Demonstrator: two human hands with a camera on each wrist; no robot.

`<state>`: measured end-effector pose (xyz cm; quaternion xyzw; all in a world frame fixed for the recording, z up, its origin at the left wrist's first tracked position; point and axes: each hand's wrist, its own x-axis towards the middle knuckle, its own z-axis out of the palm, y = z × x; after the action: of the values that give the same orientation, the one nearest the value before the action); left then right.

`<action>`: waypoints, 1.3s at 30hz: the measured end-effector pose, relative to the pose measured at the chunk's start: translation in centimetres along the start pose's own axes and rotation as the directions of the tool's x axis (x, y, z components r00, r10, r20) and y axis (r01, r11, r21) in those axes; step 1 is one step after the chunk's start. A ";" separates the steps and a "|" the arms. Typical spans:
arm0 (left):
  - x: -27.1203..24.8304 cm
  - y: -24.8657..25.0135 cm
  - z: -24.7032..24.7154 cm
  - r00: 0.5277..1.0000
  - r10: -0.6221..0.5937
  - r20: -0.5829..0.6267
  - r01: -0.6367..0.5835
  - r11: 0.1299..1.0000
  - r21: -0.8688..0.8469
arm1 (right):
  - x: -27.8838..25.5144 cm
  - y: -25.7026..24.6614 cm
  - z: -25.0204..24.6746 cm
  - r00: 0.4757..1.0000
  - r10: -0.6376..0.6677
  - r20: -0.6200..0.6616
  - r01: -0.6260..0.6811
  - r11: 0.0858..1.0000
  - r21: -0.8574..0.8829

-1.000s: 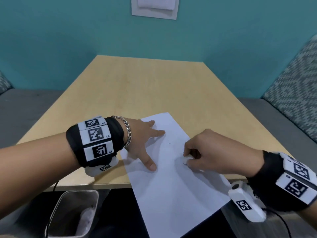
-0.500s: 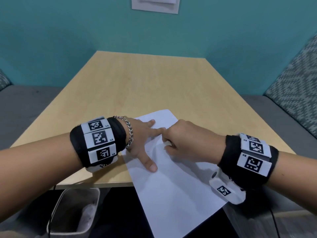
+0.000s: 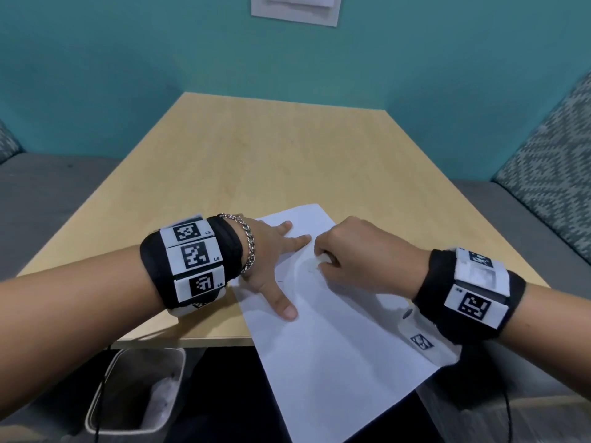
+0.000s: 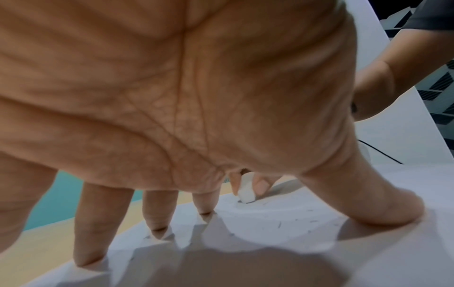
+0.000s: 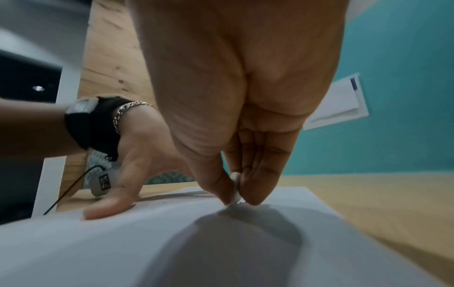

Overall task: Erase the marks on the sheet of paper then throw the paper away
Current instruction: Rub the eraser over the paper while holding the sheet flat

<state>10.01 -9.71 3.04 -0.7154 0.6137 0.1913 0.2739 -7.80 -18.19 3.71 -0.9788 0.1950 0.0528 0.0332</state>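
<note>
A white sheet of paper (image 3: pixel 332 343) lies slanted at the near edge of the wooden table (image 3: pixel 271 161), its lower part hanging over the edge. My left hand (image 3: pixel 271 254) lies flat on the sheet's upper left part with fingers spread, pressing it down (image 4: pixel 373 209). My right hand (image 3: pixel 323 257) pinches a small white eraser (image 4: pixel 246 191) between thumb and fingers, its tip on the paper (image 5: pixel 235 192) just right of the left fingertips. Faint grey specks (image 4: pixel 278 225) show on the sheet near the eraser.
A clear bin (image 3: pixel 137 388) with crumpled white stuff inside stands on the floor below the table's near left edge. Grey benches with patterned cushions (image 3: pixel 556 174) flank the table. A teal wall with a white panel (image 3: pixel 294 9) rises behind.
My right hand with the eraser has moved up and left along the sheet, from its middle to beside the left fingertips. The left hand has stayed pressed on the paper.
</note>
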 end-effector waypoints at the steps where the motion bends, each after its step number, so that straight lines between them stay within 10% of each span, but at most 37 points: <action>1: 0.0 0.0 0.0 1.000 0.005 0.000 -0.005 1.000 0.002 | -0.2 -0.2 -0.2 0.999 -0.037 0.024 0.037 0.999 0.008; 7: -0.1 -1.0 -0.3 0.995 0.094 0.010 -0.094 0.995 -0.022 | -0.1 3.0 -2.4 0.993 0.024 -0.112 -0.020 0.999 0.038; 39: 0.7 0.1 -0.4 0.994 0.092 -0.060 -0.092 0.996 0.005 | -1.0 0.2 -1.0 0.992 -0.107 0.069 0.112 0.991 -0.067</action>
<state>10.00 -10.50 2.97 -0.6915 0.6541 0.1814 0.2472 -8.72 -18.12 4.80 -0.9864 0.1379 0.0896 0.0075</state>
